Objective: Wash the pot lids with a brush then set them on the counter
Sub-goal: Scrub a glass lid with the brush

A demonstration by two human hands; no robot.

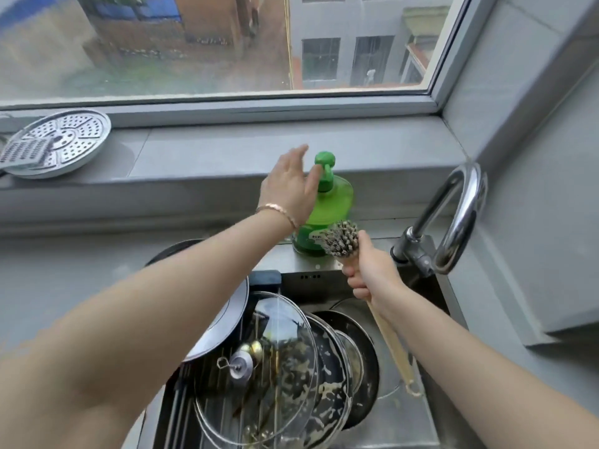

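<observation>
Two bare forearms reach forward over the sink (418, 419). Below them, inside the basin, the pot lids lie stacked and leaning, none on the surface (64, 273) yet. A large glass lid (259, 377) leans foremost over a black rack (180, 396), with a metal sink plug (241, 366) showing through or against its glass. Behind it on the right a second lid (329, 371), streaked with foam and grime, overlaps a dark round pan (368, 364). A steel lid (227, 322) tilts at the left edge of the basin, partly hidden by the left arm.

The right hand (372, 275) is curled tightly around the wooden handle of the brush (343, 239), bristles pointing up, the long handle running down past the wrist towards the basin. The bristle head sits just beside the lower part of a green soap bottle (329, 202), which stands on the steel ledge behind the basin.

The left hand (288, 186), a bracelet (278, 210) on its wrist, is spread with straight fingers next to the bottle's pump (325, 160); it is blurred, and I cannot tell whether the thumb touches the pump.

A curved chrome tap (453, 215) rises at the right. On the windowsill at the far left rests a perforated steamer plate (64, 140) with a grater (22, 152) lying on it.
</observation>
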